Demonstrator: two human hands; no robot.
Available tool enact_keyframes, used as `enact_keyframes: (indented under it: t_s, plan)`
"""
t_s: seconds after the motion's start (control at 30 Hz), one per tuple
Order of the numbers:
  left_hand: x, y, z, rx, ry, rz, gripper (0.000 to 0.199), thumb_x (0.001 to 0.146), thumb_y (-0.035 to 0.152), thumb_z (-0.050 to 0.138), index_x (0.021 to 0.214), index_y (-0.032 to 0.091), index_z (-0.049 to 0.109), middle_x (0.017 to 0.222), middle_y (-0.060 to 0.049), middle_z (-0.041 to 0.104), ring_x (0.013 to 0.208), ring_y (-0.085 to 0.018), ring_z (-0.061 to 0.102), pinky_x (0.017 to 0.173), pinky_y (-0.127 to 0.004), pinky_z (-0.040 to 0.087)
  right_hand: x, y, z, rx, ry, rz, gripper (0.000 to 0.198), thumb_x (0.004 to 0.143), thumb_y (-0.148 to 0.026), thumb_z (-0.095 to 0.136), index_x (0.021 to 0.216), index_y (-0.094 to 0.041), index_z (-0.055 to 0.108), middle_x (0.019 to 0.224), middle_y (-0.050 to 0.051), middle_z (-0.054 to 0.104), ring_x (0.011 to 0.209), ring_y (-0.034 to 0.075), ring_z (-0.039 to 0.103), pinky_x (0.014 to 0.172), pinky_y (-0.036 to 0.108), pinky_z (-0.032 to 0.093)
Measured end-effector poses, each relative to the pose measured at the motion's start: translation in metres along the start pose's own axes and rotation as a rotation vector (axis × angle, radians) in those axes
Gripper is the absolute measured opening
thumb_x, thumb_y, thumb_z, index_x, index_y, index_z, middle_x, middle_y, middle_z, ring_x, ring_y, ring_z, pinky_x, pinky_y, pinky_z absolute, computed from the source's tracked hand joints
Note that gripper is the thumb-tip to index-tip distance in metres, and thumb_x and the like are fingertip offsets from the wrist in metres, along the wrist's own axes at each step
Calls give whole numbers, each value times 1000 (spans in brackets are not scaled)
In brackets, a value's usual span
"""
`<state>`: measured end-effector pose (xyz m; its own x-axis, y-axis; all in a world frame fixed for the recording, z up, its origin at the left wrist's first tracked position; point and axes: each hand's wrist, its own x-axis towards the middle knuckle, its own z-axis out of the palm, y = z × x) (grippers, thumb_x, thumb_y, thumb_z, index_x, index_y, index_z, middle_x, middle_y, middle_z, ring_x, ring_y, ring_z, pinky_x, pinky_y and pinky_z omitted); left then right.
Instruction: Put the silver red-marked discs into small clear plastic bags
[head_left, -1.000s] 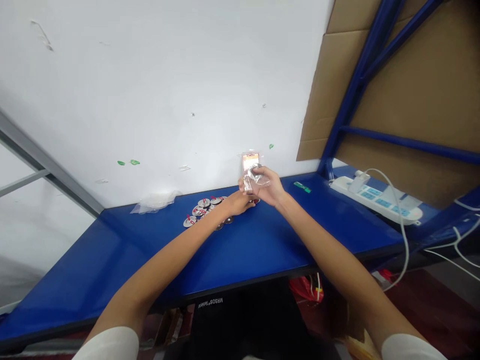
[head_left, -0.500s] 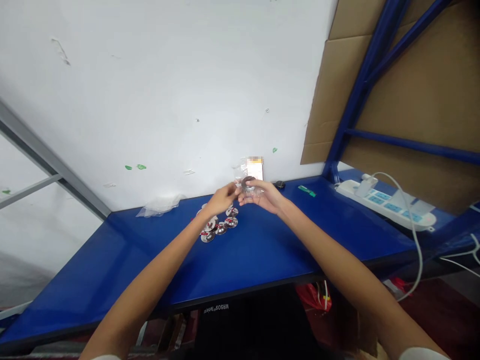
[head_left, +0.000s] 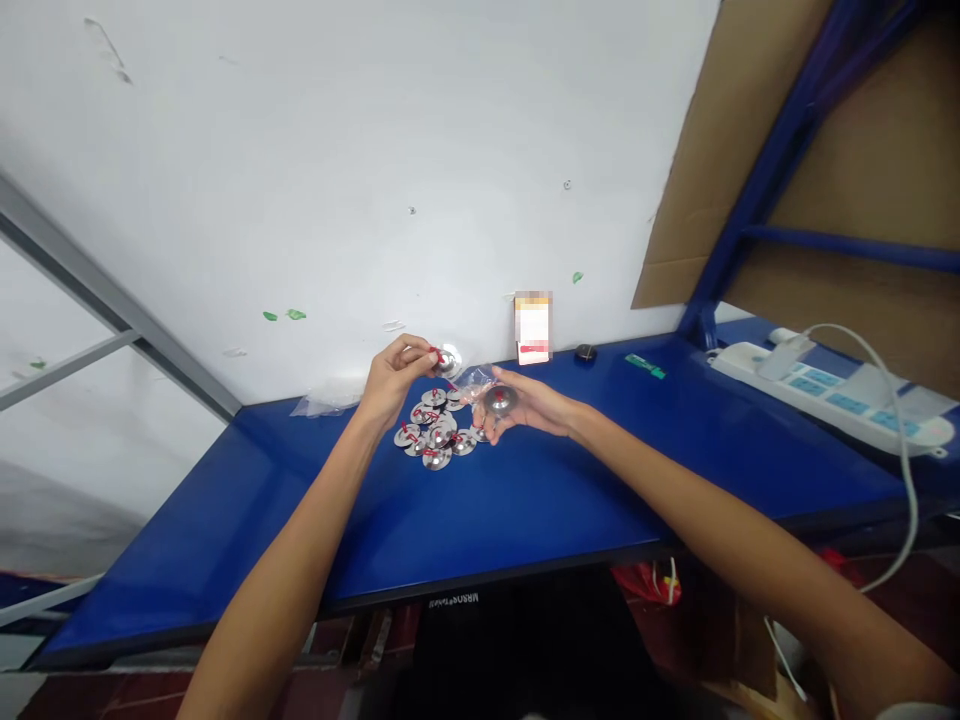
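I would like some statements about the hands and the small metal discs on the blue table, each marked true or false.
1. The left hand holds one small metal disc above the table. True.
2. The right hand is empty. False: it holds a clear plastic bag and a round metal piece.
3. A group of metal discs with red strings lies on the blue table below the hands. True.
4. The white power strip lies at the left end of the table. False: it lies at the right end.
5. A small card stands against the wall behind the hands. True.
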<state>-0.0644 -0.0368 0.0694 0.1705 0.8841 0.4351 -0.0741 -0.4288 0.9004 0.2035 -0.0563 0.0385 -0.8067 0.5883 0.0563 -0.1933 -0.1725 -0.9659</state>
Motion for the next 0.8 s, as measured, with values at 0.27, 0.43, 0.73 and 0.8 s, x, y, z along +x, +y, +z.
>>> enact_keyframes:
  t_s: [0.27,0.43,0.73,0.8]
  plan:
    - [-9,7,9,86,-198,-106,25,85,38,88,95,19,74,85,-4,78,76,-18,69,78,-33,53,3,6,5,6,-23,48,73,108,-75,35,123,-13,70,104,16,78,83,24,73,80,42,66]
    - [-13,12,9,116,-364,-174,16,88,35,80,96,21,76,81,-3,75,74,-18,69,77,-34,54,3,9,13,3,-82,61,73,106,-78,38,120,-14,71,103,16,78,83,24,74,80,41,66]
    - [-12,33,13,278,-363,-73,30,101,46,65,99,21,81,104,-10,80,102,-26,74,98,-41,55,2,5,18,25,-62,31,70,107,-75,38,121,-15,71,106,17,78,83,26,74,79,45,66]
    - [-12,32,14,263,-354,-66,34,103,49,62,102,20,82,105,-11,81,106,-29,74,103,-44,54,1,4,17,32,-38,22,69,108,-74,37,123,-15,71,106,17,78,81,26,74,78,46,66]
